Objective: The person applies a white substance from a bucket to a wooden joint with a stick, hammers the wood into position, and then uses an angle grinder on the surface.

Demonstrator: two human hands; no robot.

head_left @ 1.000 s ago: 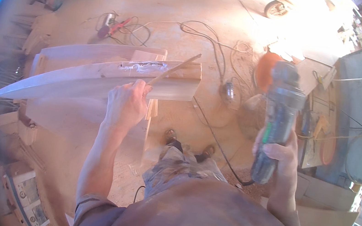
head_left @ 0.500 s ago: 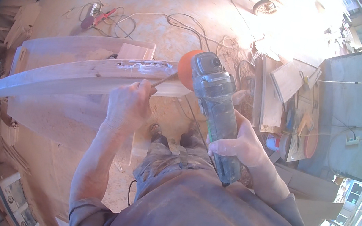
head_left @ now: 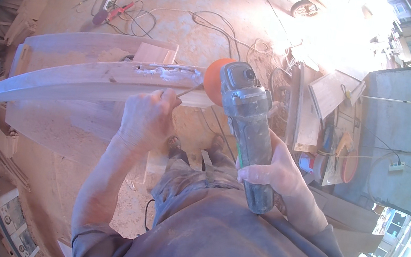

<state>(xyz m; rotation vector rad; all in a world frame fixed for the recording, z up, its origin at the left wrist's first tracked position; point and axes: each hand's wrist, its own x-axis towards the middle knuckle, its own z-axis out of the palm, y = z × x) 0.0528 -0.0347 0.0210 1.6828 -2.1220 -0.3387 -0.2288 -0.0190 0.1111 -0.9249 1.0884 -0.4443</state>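
Observation:
My right hand (head_left: 278, 170) is wrapped around the grey body of an angle grinder (head_left: 247, 129), its head pointing away from me. An orange disc (head_left: 216, 81) sits on the grinder's head. My left hand (head_left: 148, 118) is closed on a thin stick-like piece (head_left: 188, 91), whose far end meets or lies very near the disc's edge. I cannot make out what kind of piece it is. Just beyond this hand lies a long curved wooden beam (head_left: 76, 76), tapering to a point at the left. Pale, rough whitish material (head_left: 174, 73) marks its top near the disc.
Wide curved boards (head_left: 101, 44) lie behind and beneath the beam. On the dusty floor rests a red power tool (head_left: 121, 11) with looping cables (head_left: 215, 22). To the right are stacked planks (head_left: 308, 111), a white-and-red bucket (head_left: 311, 163) and a grey-blue surface (head_left: 390, 123).
The grinder has tilted slightly, its rear end staying low by my shirt. My left hand keeps its hold, with the thin piece still by the disc. The whole view has shifted a little.

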